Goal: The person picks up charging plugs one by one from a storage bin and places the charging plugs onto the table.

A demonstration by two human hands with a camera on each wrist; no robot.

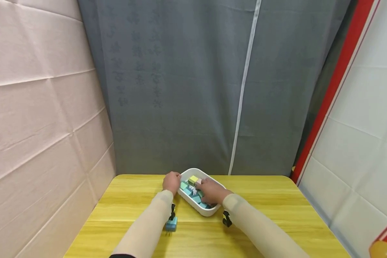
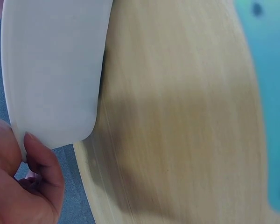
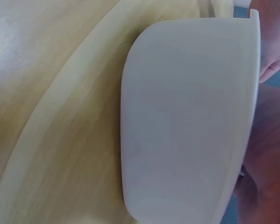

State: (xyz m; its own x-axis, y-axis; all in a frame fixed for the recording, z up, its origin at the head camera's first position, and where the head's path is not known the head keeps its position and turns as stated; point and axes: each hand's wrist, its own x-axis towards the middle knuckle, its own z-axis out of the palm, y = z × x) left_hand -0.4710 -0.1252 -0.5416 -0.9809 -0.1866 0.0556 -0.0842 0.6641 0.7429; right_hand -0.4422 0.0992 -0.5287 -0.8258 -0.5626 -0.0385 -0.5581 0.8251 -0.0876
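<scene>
A white tub (image 1: 205, 211) sits on the table, holding several small blocks in blue, green, yellow and pink. My left hand (image 1: 172, 182) is at its far left side; in the left wrist view, that hand (image 2: 32, 182) pinches the rim at a corner between thumb and finger. Over the tub's right side, my right hand (image 1: 211, 191) reaches in with fingertips at a pink block (image 1: 198, 181), next to a yellow block (image 1: 192, 180). I cannot tell whether it grips one. In the right wrist view the tub wall (image 3: 186, 116) hides the right hand's (image 3: 268, 149) fingertips.
A blue block-like thing (image 1: 171, 224) shows beside my left forearm, and a blurred blue surface (image 2: 270, 93) fills the left wrist view's right edge. The wooden table (image 1: 264, 208) ends at a grey curtain (image 1: 180, 89). Pale cloth hangs on both sides.
</scene>
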